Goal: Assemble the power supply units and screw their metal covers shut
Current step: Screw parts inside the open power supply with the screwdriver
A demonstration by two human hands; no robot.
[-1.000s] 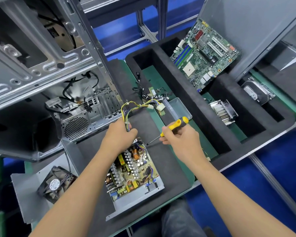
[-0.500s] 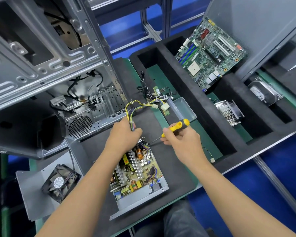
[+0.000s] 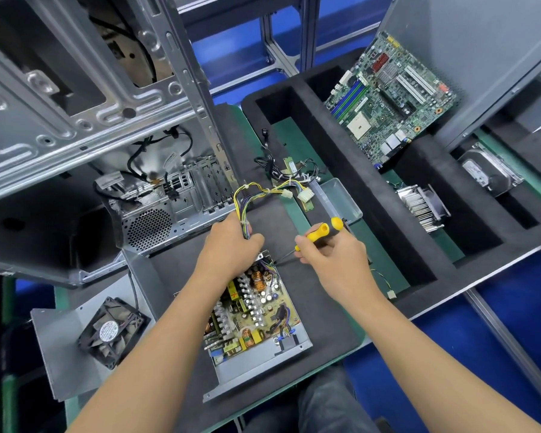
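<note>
One open power supply unit (image 3: 256,320) lies coverless on the black foam mat (image 3: 322,310). Left hand (image 3: 231,248) grips its wire bundle (image 3: 247,198); right hand (image 3: 331,257) holds the yellow screwdriver (image 3: 320,231), tip at the board's far corner. Likely fastening the board; next needs steady tip alignment.

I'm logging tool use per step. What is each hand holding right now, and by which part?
Left hand grips the wire bundle near the power supply board; right hand holds the screwdriver by its yellow handle.
</note>
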